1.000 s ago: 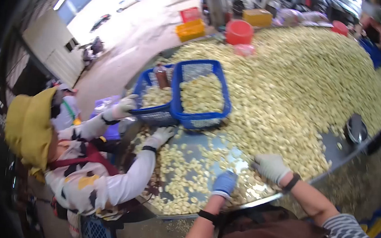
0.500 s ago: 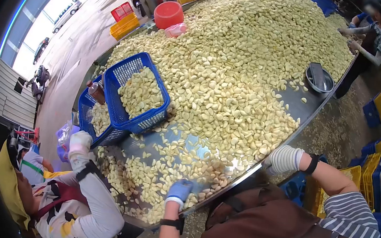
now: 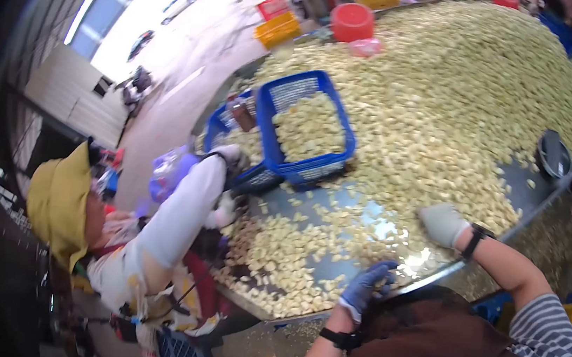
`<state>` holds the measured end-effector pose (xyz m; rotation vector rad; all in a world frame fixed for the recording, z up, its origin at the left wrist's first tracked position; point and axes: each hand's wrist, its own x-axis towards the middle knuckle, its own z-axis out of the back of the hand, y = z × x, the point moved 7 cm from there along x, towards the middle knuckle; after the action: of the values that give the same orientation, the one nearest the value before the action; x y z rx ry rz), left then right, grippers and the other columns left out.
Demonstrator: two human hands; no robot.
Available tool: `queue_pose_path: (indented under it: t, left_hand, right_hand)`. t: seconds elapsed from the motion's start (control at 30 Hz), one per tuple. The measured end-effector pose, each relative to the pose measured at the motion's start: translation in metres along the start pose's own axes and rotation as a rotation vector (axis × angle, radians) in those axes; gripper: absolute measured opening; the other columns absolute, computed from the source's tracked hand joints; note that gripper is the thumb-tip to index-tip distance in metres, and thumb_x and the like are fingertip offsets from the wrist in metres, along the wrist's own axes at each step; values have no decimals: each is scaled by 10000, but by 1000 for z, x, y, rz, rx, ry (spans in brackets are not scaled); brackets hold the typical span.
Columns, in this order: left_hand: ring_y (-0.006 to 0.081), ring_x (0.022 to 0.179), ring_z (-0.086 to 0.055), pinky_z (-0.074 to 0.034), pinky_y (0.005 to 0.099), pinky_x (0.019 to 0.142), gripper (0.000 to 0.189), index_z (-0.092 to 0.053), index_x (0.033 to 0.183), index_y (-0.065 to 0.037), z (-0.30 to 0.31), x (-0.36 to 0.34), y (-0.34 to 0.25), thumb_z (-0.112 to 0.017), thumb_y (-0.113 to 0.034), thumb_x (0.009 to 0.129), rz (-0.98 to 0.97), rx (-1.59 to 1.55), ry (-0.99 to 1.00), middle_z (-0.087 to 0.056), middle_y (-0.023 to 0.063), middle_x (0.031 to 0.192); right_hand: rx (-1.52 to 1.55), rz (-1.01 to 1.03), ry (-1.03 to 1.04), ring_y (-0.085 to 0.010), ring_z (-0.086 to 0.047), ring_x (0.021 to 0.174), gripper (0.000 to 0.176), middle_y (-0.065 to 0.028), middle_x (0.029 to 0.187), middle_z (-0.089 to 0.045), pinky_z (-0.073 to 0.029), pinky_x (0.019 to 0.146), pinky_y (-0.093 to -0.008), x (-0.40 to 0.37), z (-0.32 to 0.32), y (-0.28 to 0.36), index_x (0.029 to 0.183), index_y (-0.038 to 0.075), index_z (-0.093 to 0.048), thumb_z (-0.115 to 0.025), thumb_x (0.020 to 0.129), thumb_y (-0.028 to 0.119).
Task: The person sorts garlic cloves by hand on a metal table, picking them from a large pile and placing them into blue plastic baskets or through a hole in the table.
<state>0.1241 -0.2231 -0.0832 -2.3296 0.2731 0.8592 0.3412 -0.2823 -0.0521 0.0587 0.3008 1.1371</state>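
Observation:
Pale curved pieces like peeled garlic cloves (image 3: pixel 438 146) cover a metal table (image 3: pixel 332 271). My left hand (image 3: pixel 369 287), in a blue glove, is by the table's near edge. Its fingers are curled, and a few cloves seem to show among them, though blur hides the detail. Resting on the near side of the heap, my right hand (image 3: pixel 443 224) wears a pale glove. Its fingers look stretched and close together, with the tips smeared by motion. Between the hands lie scattered cloves on shiny metal.
A blue basket (image 3: pixel 347 125) of cloves stands beyond my hands, overlapping a second blue basket (image 3: pixel 217 128). At left, a person in a yellow hat (image 3: pixel 61 202) reaches toward them. A metal bowl (image 3: pixel 555 154) sits at right, a red tub (image 3: pixel 352 22) at the back.
The view has swung left. My right hand has moved from the table's edge onto the cloves, and my left hand has drawn nearer to it. The person at left has reached behind the baskets.

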Motion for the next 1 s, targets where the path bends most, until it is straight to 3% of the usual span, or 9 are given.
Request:
queue_pose_path:
  t: [0.07,0.17,0.23,0.3,0.37,0.4,0.43,0.7,1.0]
  left_hand:
    - [49,587,-503,-380,145,442,359,-574,1208,-123,8,3,3,-612,-299,897,-19,14,-9,-582,-28,811]
    - [28,645,-505,-373,131,449,367,-554,1244,-104,19,10,10,-588,-269,918,-33,-65,36,-556,-30,849]
    - [25,647,-506,-397,138,454,359,-567,1234,-119,20,14,10,-604,-267,909,-25,-61,20,-565,-41,863]
    - [21,642,-497,-394,139,473,339,-588,1216,-143,22,22,14,-602,-289,911,-27,-69,26,-573,-46,863]
    - [11,663,-496,-380,139,502,313,-612,1191,-167,25,33,20,-598,-310,912,29,-100,57,-579,-62,868]
    - [2,685,-495,-364,138,520,287,-630,1164,-183,24,31,18,-594,-319,914,2,-110,59,-581,-81,875]
    - [7,626,-500,-377,129,454,251,-647,1107,-188,27,36,20,-641,-301,883,11,-182,25,-585,-77,851]
    - [17,660,-525,-383,128,486,233,-649,1098,-159,29,30,6,-617,-279,901,-47,-189,19,-608,-61,860]
    - [24,664,-537,-397,131,511,246,-661,1070,-159,42,44,13,-666,-298,867,-76,-255,6,-607,-64,834]
  right_hand:
    - [18,32,-52,-317,-666,674,104,-166,741,-666,-516,606,-430,0,0,2,848,47,-609,-574,781,117]
    - [221,-153,52,-284,-657,589,91,-123,653,-655,-511,533,-405,2,-9,-3,774,65,-619,-558,801,126]
    - [1267,-737,339,-260,-659,568,93,-95,630,-656,-510,508,-382,-9,-70,-31,761,81,-633,-571,802,136]
    - [450,-124,135,-256,-670,608,73,-100,651,-664,-516,538,-380,21,-74,-38,784,93,-644,-610,774,157]
    - [-39,-77,104,-277,-678,667,99,-125,687,-672,-521,583,-395,8,-2,12,794,96,-646,-645,741,179]
    - [-40,-104,121,-298,-675,703,151,-156,712,-670,-522,621,-399,17,-18,-3,796,82,-652,-657,721,213]
    - [-40,-132,140,-319,-672,738,203,-186,736,-669,-524,659,-402,21,-38,-16,798,69,-658,-669,701,247]
    - [-89,-74,202,-325,-667,750,267,-186,783,-676,-515,664,-419,19,-42,-7,893,50,-677,-597,775,277]
    - [-144,-135,215,-345,-666,798,394,-186,811,-679,-523,708,-428,8,-51,-11,933,10,-635,-689,689,314]
